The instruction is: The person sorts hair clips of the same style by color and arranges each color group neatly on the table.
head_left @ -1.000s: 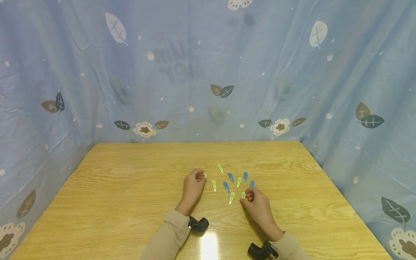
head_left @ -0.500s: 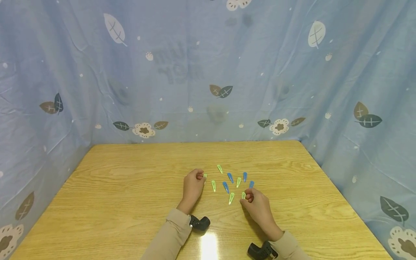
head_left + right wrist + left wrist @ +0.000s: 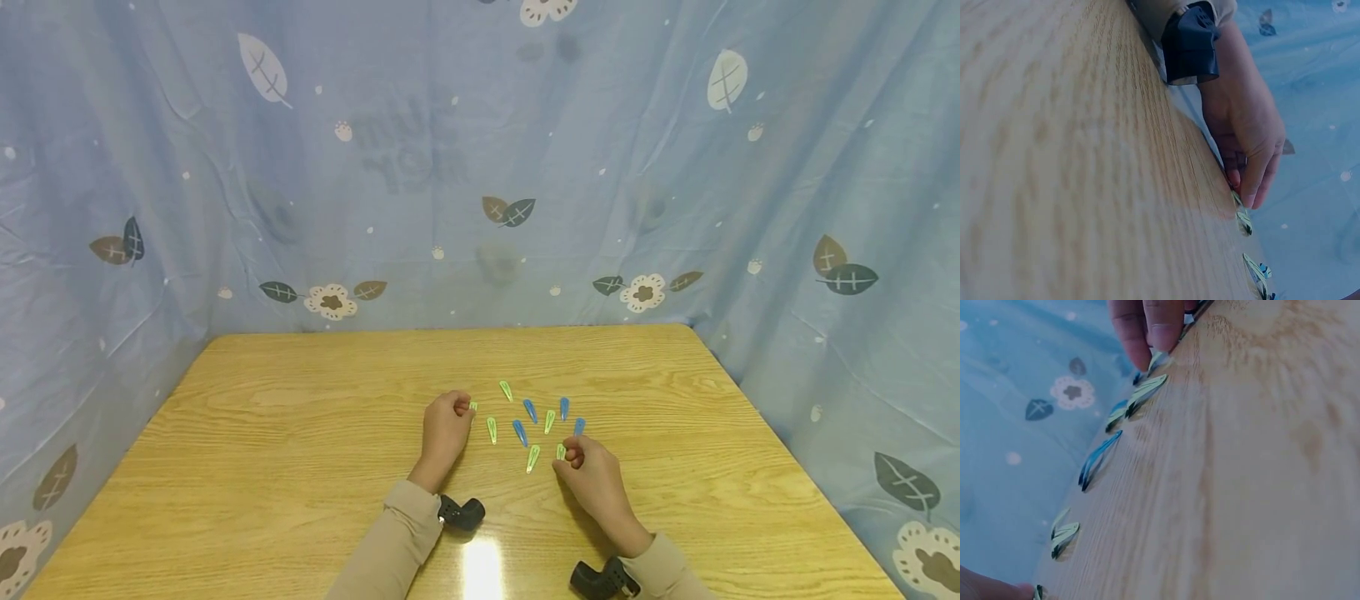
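At the left end of a loose group of snap hair clips, my left hand [image 3: 446,429] pinches a green hair clip [image 3: 473,407] between thumb and fingertips, low over the table. My right hand [image 3: 598,479] pinches another green hair clip [image 3: 561,452] at the near right of the group; its fingers cover part of it. Just beyond those fingers lies a blue hair clip [image 3: 580,426]. Between the hands are a green clip [image 3: 492,431], a blue clip [image 3: 520,432] and a green clip [image 3: 533,458]. In the left wrist view the right fingertips [image 3: 1163,337] reach down to the wood.
Farther back on the wooden table [image 3: 300,433] lie a green clip [image 3: 506,391], two blue clips [image 3: 530,410] and one more green clip [image 3: 550,421]. Black wrist cameras [image 3: 462,514] sit at both cuffs. A blue patterned curtain [image 3: 420,250] encloses the back and sides.
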`<state>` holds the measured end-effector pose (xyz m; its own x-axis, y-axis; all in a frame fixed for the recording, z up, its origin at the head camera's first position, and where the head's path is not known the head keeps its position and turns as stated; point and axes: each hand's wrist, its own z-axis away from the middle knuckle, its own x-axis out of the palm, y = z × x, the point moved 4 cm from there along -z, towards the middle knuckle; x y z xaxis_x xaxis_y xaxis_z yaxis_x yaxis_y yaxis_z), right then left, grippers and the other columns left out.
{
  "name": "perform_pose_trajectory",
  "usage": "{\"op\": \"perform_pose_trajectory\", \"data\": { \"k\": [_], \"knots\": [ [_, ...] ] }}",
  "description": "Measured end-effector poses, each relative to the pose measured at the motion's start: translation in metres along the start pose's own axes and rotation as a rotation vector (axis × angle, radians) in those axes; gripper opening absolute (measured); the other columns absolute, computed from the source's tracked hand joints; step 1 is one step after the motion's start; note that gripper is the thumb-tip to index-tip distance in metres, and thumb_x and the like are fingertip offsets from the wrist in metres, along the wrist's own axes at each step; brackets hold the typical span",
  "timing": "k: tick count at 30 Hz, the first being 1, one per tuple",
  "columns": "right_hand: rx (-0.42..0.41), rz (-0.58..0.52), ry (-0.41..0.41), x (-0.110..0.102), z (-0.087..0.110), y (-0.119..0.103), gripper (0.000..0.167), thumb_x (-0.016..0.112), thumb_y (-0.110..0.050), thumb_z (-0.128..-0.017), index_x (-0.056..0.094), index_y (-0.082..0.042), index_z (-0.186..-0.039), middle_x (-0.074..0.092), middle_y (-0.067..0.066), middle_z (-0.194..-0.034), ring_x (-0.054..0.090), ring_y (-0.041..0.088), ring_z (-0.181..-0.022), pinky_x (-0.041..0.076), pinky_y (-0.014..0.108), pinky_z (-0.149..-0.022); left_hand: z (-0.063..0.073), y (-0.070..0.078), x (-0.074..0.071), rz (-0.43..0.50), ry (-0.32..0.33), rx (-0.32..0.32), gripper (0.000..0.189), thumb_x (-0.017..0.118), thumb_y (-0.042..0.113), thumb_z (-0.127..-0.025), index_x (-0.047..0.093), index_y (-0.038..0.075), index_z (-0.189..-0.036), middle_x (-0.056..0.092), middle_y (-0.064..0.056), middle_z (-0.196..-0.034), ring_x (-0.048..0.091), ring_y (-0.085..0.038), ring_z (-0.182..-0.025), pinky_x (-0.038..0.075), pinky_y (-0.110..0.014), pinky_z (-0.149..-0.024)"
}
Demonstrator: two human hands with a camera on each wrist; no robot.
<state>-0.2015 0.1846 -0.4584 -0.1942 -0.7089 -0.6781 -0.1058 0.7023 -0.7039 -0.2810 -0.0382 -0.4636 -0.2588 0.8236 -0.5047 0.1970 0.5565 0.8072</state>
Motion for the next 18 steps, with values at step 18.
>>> {"op": "perform_pose_trajectory", "data": {
  "k": [18],
  "knots": [
    [0.018, -0.004, -0.009, 0.0018, -0.0010, 0.0033, 0.024, 0.074, -0.003, -0.079, 0.065, 0.006, -0.099, 0.058, 0.001, -0.079, 0.051, 0.013, -0.070, 0.045, 0.024, -0.060, 0.0037, 0.0103, -0.0069, -0.116, -0.082, 0.046, 0.016, 0.072, -0.004, -0.080, 0.074, -0.004, -0.095, 0.069, -0.013, -0.088, 0.062, -0.021, -0.077, 0.052, -0.035, -0.067]
  ]
}}
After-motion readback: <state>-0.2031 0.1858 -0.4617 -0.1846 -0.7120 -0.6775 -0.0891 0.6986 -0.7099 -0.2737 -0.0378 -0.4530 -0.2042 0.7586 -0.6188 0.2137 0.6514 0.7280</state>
